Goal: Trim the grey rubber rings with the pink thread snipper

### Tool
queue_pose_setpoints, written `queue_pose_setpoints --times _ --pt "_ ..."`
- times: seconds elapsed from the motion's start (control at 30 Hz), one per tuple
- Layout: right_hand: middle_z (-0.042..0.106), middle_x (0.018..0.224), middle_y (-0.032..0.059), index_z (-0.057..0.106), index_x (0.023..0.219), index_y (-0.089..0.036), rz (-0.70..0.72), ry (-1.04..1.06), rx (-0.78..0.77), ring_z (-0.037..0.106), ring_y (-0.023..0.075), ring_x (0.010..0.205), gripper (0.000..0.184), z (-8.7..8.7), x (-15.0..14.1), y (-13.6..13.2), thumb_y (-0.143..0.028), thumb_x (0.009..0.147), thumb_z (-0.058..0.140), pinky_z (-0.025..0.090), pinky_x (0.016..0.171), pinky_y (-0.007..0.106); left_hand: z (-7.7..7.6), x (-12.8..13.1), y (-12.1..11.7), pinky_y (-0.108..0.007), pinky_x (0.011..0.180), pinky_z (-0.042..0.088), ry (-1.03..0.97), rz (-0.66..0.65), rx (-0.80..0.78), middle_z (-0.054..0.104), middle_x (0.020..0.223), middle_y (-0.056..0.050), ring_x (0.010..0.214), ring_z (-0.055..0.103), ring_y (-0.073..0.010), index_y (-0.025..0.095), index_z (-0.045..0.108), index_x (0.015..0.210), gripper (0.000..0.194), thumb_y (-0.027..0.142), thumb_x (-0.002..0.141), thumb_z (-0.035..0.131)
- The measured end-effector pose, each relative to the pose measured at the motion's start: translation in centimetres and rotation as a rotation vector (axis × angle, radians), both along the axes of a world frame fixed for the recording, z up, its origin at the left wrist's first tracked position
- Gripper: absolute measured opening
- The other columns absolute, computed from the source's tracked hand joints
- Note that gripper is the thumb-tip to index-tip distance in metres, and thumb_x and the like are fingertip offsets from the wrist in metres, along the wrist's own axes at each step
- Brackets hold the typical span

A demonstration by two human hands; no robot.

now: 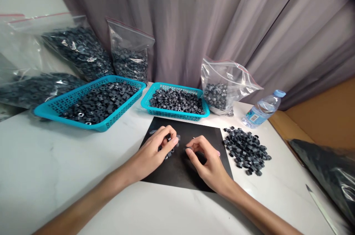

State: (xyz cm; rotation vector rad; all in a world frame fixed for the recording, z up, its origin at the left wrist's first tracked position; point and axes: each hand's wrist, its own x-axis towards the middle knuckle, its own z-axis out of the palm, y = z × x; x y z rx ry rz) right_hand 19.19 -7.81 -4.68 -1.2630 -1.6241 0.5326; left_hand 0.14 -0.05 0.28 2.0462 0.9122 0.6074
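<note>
My left hand (pixel 155 148) is over the black mat (pixel 180 175), its thumb and forefinger closed at the tips on a small dark grey ring (pixel 178 138). Beneath its fingers lie several more loose rings (pixel 168 153), partly covered by the hand. To the right, my right hand (pixel 208 159) pinches a small dark piece (pixel 189 148) between thumb and forefinger; most of that piece is hidden. A short gap separates the two hands. Something small and pink (pixel 218 153) shows behind the right hand, too covered to name.
Two blue baskets (pixel 101 127) (pixel 177 116) full of dark rings stand behind the mat. A loose pile of rings (pixel 246 150) lies right of it. Clear zip bags (pixel 130 61) (pixel 217 94) of parts line the back. A water bottle (pixel 263 109) stands at the right.
</note>
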Motion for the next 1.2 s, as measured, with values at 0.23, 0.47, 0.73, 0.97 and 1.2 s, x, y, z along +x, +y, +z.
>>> queue_pose_setpoints --times 0.23,0.47,0.73,0.97,1.2 --pt "0.059 0.109 0.0082 0.059 0.1 -0.022 0.096 0.163 0.039 0.063 0.0178 0.094 0.008 -0.1 -0.1 0.0 -0.028 0.099 0.053 0.058 0.079 0.032 -1.1 0.9 -0.8 -0.027 0.073 0.04 -0.126 -0.083 -0.307 0.053 0.084 0.004 0.076 0.05 -0.0143 0.025 0.051 0.089 0.025 0.048 0.096 0.048" --pt "0.064 0.096 0.005 0.061 0.113 -0.021 0.035 0.156 0.056 0.061 0.0163 0.083 0.018 -0.1 0.1 0.0 -0.025 0.096 0.06 0.054 0.076 0.032 -1.6 1.1 -0.7 -0.028 0.075 0.039 -0.242 -0.009 -0.444 0.048 0.073 0.006 0.074 0.05 -0.0143 0.024 0.052 0.087 0.023 0.046 0.092 0.058" --pt "0.064 0.094 0.0062 0.069 0.111 -0.023 -0.002 0.028 0.118 0.061 0.0186 0.083 0.017 0.3 0.4 -0.3 -0.027 0.097 0.059 0.052 0.075 0.034 -0.9 1.4 -1.2 -0.032 0.077 0.041 -0.354 -0.061 -0.643 0.052 0.082 0.001 0.078 0.05 -0.0158 0.024 0.058 0.103 0.018 0.037 0.095 0.052" --pt "0.063 0.096 0.0063 0.069 0.111 -0.025 -0.004 0.038 0.132 0.06 0.0183 0.082 0.017 0.1 0.4 -0.4 -0.025 0.096 0.06 0.052 0.075 0.035 -0.6 1.2 -1.4 -0.031 0.078 0.041 -0.31 -0.074 -0.612 0.057 0.092 0.0 0.077 0.048 -0.0141 0.027 0.059 0.105 0.021 0.043 0.093 0.057" --pt "0.063 0.1 0.0066 0.068 0.104 -0.025 -0.121 0.163 0.182 0.062 0.0207 0.093 0.013 -0.1 0.5 -0.3 -0.02 0.094 0.063 0.053 0.077 0.035 -0.8 1.2 -1.3 -0.029 0.081 0.039 -0.277 -0.099 -0.551 0.054 0.094 0.003 0.08 0.05 -0.0131 0.03 0.062 0.107 0.017 0.039 0.093 0.058"
